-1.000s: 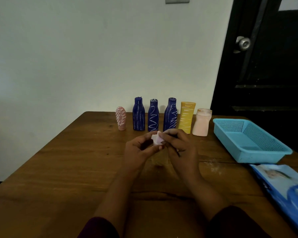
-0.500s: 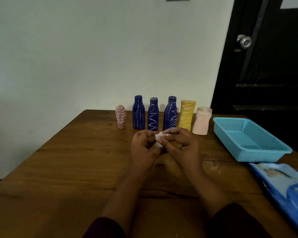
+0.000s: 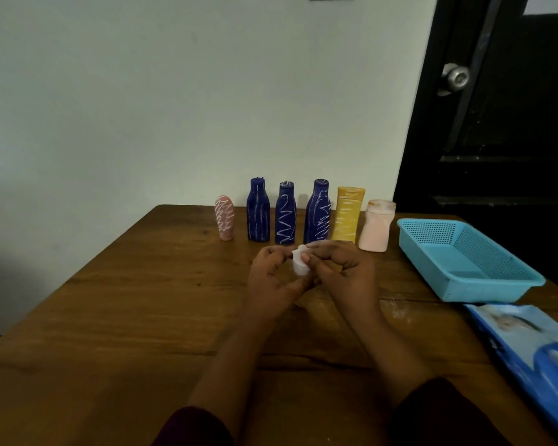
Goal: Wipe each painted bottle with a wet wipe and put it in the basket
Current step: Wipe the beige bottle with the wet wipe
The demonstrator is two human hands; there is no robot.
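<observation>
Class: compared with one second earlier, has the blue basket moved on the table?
No. The blue basket sits at the same spot beside the peach bottle and above the wipes pack; only the camera shifted slightly.

At the far edge of the brown wooden table (image 3: 116, 317) stand, left to right, a small pink bottle with white zigzags (image 3: 224, 217), three dark blue bottles scribbled in white (image 3: 285, 217), a yellow bottle with faint pale streaks (image 3: 348, 214) and a plain peach bottle (image 3: 376, 225). Right of them sits a light blue perforated plastic basket (image 3: 484, 284); nearer, a blue and white wipes pack (image 3: 535, 355).
</observation>
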